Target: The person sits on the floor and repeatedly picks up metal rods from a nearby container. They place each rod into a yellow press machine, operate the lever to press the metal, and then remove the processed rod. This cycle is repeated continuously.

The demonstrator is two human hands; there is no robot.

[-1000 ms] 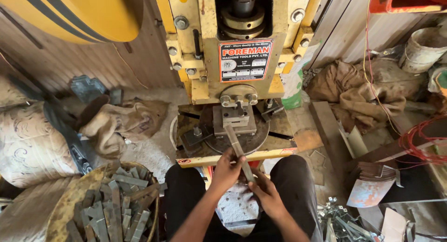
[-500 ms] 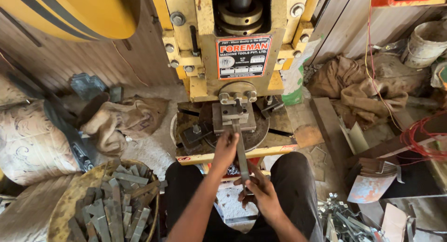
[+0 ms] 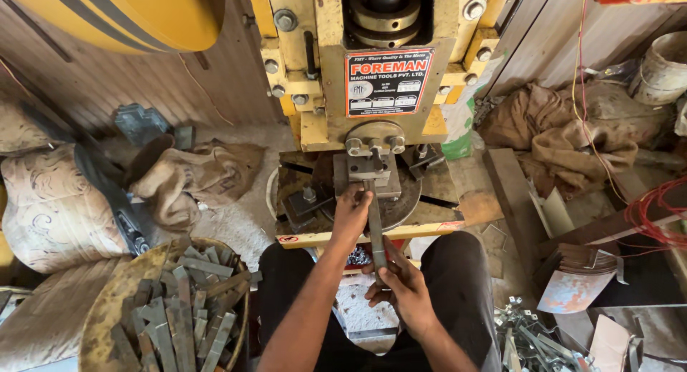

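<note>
both hands are clamped on one thing: a flat metal strip [image 3: 376, 229], long and narrow, held lengthwise away from the body. the left hand [image 3: 352, 213] grips its far part, fingers wrapped round the upper end, right at the foot of the yellow press machine [image 3: 372, 64]. the right hand [image 3: 401, 286] holds the near end, thumb and fingers closed round it, just above the lap. the two hands sit apart along the strip, one ahead of the other, not touching.

the strip's far tip reaches in under the grey die block [image 3: 368, 173] of the press, which stands on a round dark plate [image 3: 401, 200] just beyond the left hand. whether the tip rests on the plate or hangs a little above it cannot be told. a yellow rail [image 3: 429, 229] runs crosswise under the strip, between the two hands.

to the left of the left forearm stands a rusty round tub [image 3: 107, 322] heaped with similar flat metal pieces [image 3: 182, 300]. further left lie burlap sacks [image 3: 193, 179] and a patterned bundle [image 3: 50, 207]. to the right of the right hand, low down, lies a heap of small bent metal parts [image 3: 537, 340], and beyond it a curved sheet offcut [image 3: 576, 286], red wire [image 3: 658, 207] and brown cloth [image 3: 565, 136] on the floor. the person's dark trousers [image 3: 458, 272] frame both hands.
</note>
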